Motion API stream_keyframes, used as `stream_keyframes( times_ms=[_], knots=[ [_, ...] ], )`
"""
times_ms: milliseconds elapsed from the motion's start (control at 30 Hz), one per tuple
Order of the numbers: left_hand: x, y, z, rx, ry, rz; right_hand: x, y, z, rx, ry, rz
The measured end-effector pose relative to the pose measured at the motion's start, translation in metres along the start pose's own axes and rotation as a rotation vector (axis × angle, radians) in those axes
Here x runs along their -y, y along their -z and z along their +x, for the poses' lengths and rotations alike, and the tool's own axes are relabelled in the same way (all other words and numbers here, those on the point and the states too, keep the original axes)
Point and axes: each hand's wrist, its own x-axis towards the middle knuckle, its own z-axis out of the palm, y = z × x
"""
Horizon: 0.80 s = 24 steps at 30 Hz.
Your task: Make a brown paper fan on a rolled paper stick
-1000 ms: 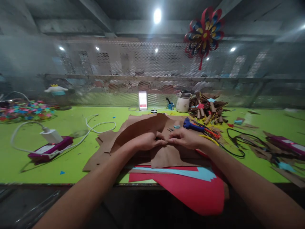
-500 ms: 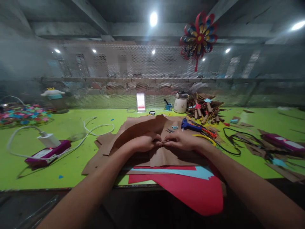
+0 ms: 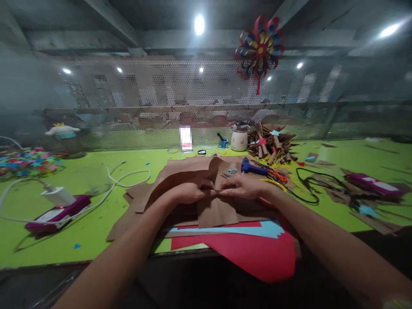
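Note:
Both my hands meet at the middle of a pile of brown paper sheets [image 3: 180,176] on the green table [image 3: 93,223]. My left hand [image 3: 189,192] pinches the top brown sheet, fingers closed. My right hand [image 3: 243,187] pinches the same sheet from the right, its fingertips touching those of the left. The held brown piece [image 3: 217,212] hangs down toward me below the hands. Under the pile lie a light blue sheet [image 3: 257,231] and a red sheet [image 3: 257,253] that overhangs the table's front edge.
A blue glue gun [image 3: 252,167], yellow and red sticks and black cables [image 3: 309,189] lie right of the pile. Brown paper cones [image 3: 272,143] and a white jar [image 3: 239,139] stand behind. A purple device [image 3: 56,214] with white charger sits left. Perforated mesh screen [image 3: 161,103] at the back.
The view has drifted slightly; my hands stay pinched together on the brown sheet with only small finger shifts.

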Motion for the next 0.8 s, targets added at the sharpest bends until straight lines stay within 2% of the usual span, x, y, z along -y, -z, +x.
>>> stream_keyframes(
  times_ms=[167,367,533,700,800],
  knots=[
    [0.002,-0.001,0.001,0.024,-0.029,-0.028,-0.004,-0.008,0.003,-0.081,0.021,-0.062],
    [0.003,0.006,-0.001,0.023,-0.032,-0.047,-0.006,0.000,0.001,-0.033,-0.014,0.049],
    [0.008,0.006,-0.001,0.060,0.019,-0.234,-0.009,0.005,-0.001,-0.015,-0.103,0.151],
    [0.006,0.007,-0.003,0.018,0.055,-0.393,-0.007,0.007,-0.003,-0.091,-0.156,0.254],
    [0.003,0.008,-0.008,-0.051,0.062,-0.516,-0.007,0.009,-0.006,-0.218,-0.136,0.442]
  ],
)
